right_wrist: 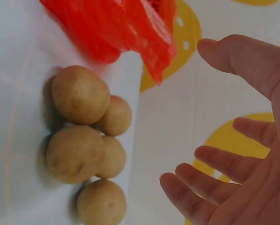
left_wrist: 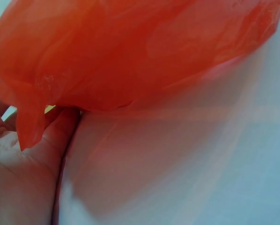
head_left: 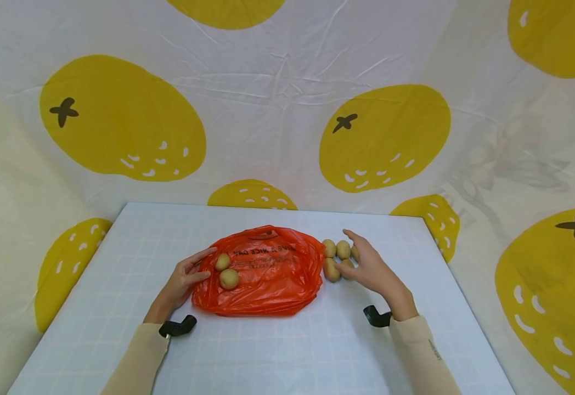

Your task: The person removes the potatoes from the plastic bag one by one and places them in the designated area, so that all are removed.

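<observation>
A red plastic bag (head_left: 272,274) with dark printing lies spread on the table. Two potatoes (head_left: 229,279) sit on its left part, close to my left hand (head_left: 182,282). That hand touches the bag's left edge, its thumb and fingers spread apart. In the left wrist view a strip of the bag (left_wrist: 31,122) hangs across the palm, and the fingertips are hidden behind the plastic. Several more potatoes (right_wrist: 79,152) stand grouped against the bag's right side. Above and beside them my right hand (head_left: 372,270) hovers with fingers apart, holding nothing.
The white table (head_left: 268,356) bears a faint grid pattern. A pale cloth (head_left: 287,137) printed with large yellow fruit hangs behind it and at both sides. Black wrist-worn devices (head_left: 377,316) stick out inward from both sleeves.
</observation>
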Demonstrator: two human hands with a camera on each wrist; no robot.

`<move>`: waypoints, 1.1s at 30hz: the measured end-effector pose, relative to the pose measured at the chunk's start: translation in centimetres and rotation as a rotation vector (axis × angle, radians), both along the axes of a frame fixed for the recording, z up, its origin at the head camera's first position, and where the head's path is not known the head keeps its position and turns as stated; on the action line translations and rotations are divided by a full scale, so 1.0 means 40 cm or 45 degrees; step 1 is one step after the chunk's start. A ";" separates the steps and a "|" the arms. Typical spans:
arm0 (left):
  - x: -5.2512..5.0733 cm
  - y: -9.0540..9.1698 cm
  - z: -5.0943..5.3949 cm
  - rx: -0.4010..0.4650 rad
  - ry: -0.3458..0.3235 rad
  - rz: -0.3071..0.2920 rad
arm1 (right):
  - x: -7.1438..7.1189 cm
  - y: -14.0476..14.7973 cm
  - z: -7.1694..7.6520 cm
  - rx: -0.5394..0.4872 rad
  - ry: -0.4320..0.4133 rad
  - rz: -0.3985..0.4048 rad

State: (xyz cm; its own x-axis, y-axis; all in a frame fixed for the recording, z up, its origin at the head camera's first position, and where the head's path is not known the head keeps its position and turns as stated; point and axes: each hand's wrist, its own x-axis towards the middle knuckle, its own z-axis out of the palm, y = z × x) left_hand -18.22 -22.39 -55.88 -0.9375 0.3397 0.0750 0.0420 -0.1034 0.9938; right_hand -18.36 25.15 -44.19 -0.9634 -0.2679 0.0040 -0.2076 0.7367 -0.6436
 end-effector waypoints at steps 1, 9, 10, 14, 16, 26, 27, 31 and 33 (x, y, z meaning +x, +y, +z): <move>0.000 0.000 0.000 0.002 0.002 -0.001 | -0.004 -0.012 0.007 0.005 -0.004 0.018; 0.003 0.006 0.004 0.067 0.023 -0.030 | -0.036 -0.134 0.059 -0.013 -0.059 0.181; 0.003 0.007 0.005 0.070 0.024 -0.029 | -0.041 -0.149 0.063 -0.036 -0.079 0.207; 0.003 0.007 0.004 0.070 0.029 -0.028 | -0.062 -0.199 0.072 -0.051 -0.124 0.312; 0.003 0.006 0.004 0.069 0.027 -0.026 | -0.072 -0.220 0.076 -0.054 -0.136 0.366; 0.004 0.003 0.002 0.059 0.011 -0.011 | -0.127 -0.302 0.049 -0.078 -0.222 0.563; 0.005 0.002 0.003 0.059 0.009 -0.010 | -0.132 -0.309 0.045 -0.084 -0.239 0.573; 0.005 0.002 0.003 0.058 0.011 -0.011 | -0.154 -0.334 0.035 -0.086 -0.311 0.618; 0.006 0.002 0.004 0.059 0.013 -0.013 | -0.164 -0.346 0.029 -0.067 -0.328 0.645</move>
